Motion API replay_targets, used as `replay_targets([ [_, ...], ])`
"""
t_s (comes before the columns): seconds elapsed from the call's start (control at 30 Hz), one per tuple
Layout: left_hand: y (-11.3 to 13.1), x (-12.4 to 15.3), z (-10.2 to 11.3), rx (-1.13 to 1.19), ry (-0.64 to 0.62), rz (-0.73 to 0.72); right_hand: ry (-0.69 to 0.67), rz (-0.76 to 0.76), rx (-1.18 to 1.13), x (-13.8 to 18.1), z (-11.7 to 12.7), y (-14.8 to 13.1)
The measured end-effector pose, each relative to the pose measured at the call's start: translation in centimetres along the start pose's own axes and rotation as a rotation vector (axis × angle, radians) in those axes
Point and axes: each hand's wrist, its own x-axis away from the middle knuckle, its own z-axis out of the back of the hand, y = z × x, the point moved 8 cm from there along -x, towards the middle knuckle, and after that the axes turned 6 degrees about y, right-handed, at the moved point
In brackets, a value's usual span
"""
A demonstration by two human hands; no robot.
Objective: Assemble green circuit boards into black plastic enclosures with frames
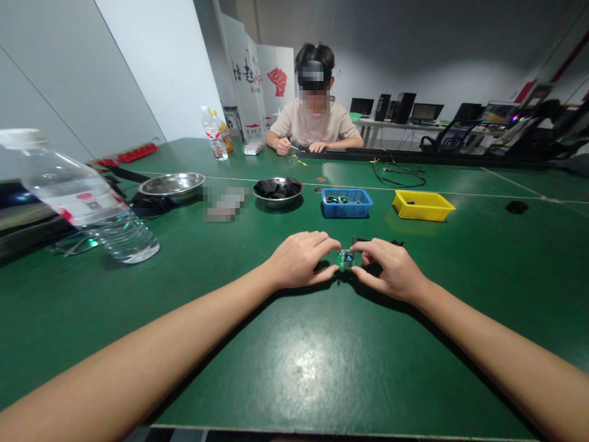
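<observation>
Just right of the frame's middle, our left hand (304,261) and right hand (390,267) pinch a green circuit board (341,260); it could slip (the hold looks slight) if we press unevenly.

Circuit board (343,260) is being held between left hand (306,259) and right hand (392,267); behind, left to right, bowl (278,200), parts bin (346,211) and second bin (421,212) are occupying the far tabletop (294,344).

"Posture?"

"Left forearm (184,344) and right forearm (497,334), bare, slant inward and forward."

"And beyond those?"

"Left hand (300,260) and right hand (390,269) face each other, thumbs (326,275) below, index fingers (329,246) curved above, each pair pinching."
</observation>
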Motion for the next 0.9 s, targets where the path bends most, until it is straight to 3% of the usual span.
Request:
replay_targets([
  [0.43, 0.1, -0.1, -0.2, -0.033, -0.020, -0.026, -0.108, 0.126, 0.347, -0.4, -0.9, -0.8],
  [0.9, -0.5, 0.0, -0.8, -0.016, -0.110, 0.048, -0.114, 0.082, 0.362, -0.3, -1.2, -0.4],
])
